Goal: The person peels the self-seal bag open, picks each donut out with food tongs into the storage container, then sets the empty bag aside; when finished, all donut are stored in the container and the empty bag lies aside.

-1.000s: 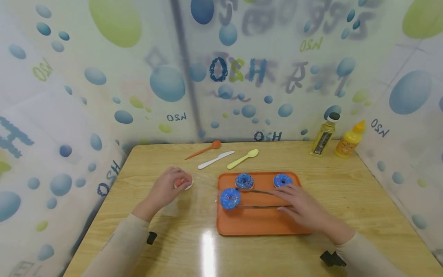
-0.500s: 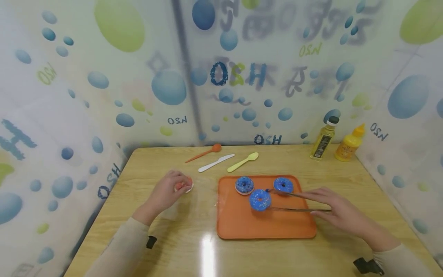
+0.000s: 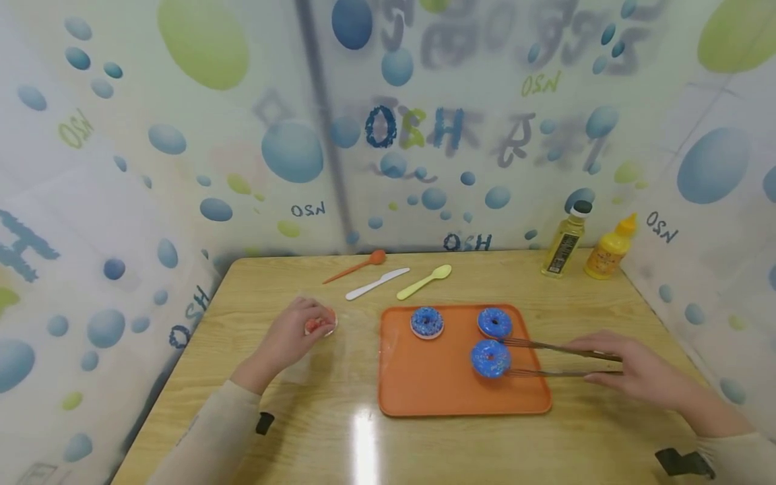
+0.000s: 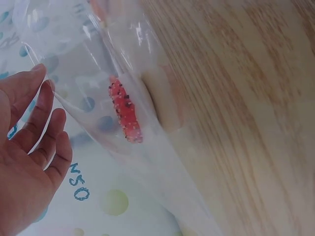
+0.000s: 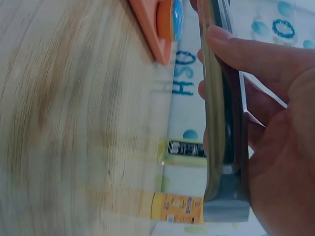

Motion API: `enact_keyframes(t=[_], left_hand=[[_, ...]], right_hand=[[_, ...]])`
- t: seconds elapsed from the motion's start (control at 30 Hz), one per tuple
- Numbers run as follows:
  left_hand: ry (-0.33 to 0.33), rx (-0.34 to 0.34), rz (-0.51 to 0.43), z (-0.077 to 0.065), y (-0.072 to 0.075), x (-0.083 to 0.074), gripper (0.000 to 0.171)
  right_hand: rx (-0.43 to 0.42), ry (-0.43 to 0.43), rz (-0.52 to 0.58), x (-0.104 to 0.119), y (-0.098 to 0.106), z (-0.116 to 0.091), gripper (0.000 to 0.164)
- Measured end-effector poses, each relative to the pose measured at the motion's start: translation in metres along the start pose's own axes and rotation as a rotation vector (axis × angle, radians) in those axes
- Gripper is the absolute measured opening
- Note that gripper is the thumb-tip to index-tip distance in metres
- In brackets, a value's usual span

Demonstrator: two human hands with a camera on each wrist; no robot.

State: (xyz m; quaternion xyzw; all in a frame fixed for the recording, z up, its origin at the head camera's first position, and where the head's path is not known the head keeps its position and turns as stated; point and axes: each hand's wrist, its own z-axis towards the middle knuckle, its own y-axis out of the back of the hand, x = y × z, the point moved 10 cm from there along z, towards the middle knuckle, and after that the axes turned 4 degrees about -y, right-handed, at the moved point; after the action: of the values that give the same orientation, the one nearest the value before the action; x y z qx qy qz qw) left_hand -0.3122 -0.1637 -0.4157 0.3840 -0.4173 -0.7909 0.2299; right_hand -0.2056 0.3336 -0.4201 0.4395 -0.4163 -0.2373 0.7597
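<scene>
In the head view, my right hand (image 3: 645, 370) grips metal tongs (image 3: 560, 349), whose ends clasp a toy donut with blue icing (image 3: 481, 367) over the right part of an orange tray (image 3: 436, 391). Two more blue-iced donuts, one at the back left (image 3: 418, 325) and one at the back right (image 3: 486, 327), sit on that tray. My left hand (image 3: 285, 340) pinches the edge of a clear plastic bag (image 4: 123, 167) between thumb and index finger. Inside the bag shows a donut with red, sprinkled icing (image 4: 127, 115); the hand partly covers it in the head view.
Behind the tray lie an orange spoon (image 3: 377, 257), a white knife (image 3: 377, 284) and a yellow-green spoon (image 3: 441, 272). A bottle of yellow liquid (image 3: 564, 244) and a yellow squeeze bottle (image 3: 608, 254) stand at the back right. Patterned walls enclose the table.
My right hand has moved to the right with the tongs, carrying the blue donut from the tray's left side to its right part. The left hand stays with the bag.
</scene>
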Motion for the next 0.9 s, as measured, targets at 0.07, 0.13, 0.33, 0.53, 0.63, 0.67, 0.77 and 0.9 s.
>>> enact_keyframes(t=[0.07, 0.13, 0.33, 0.53, 0.63, 0.67, 0.77, 0.9], left_hand=[[-0.003, -0.003, -0.002, 0.0, 0.0, 0.0, 0.007], [-0.003, -0.005, -0.008, 0.0, 0.001, 0.0, 0.007], [0.003, -0.003, -0.012, 0.0, 0.001, 0.002, 0.007], [0.01, 0.006, -0.016, 0.0, -0.001, 0.003, 0.006], [0.008, 0.0, -0.014, 0.0, -0.001, 0.003, 0.006], [0.007, -0.001, -0.012, 0.0, -0.001, 0.004, 0.006], [0.009, -0.004, -0.01, 0.0, -0.001, 0.004, 0.006], [0.014, -0.005, -0.012, -0.002, 0.001, 0.003, 0.007]], right_hand=[[0.006, -0.005, 0.0, -0.004, 0.002, -0.003, 0.059], [0.008, -0.012, -0.004, -0.008, 0.004, -0.006, 0.058], [0.034, -0.031, 0.001, -0.018, 0.001, -0.01, 0.056], [0.054, -0.041, 0.015, -0.022, -0.002, -0.012, 0.054], [0.065, -0.021, 0.001, -0.022, -0.003, -0.012, 0.055], [0.069, -0.014, -0.001, -0.023, -0.003, -0.012, 0.056], [0.084, 0.001, 0.009, -0.024, -0.003, -0.012, 0.058], [0.079, -0.046, 0.007, -0.023, 0.001, -0.012, 0.063]])
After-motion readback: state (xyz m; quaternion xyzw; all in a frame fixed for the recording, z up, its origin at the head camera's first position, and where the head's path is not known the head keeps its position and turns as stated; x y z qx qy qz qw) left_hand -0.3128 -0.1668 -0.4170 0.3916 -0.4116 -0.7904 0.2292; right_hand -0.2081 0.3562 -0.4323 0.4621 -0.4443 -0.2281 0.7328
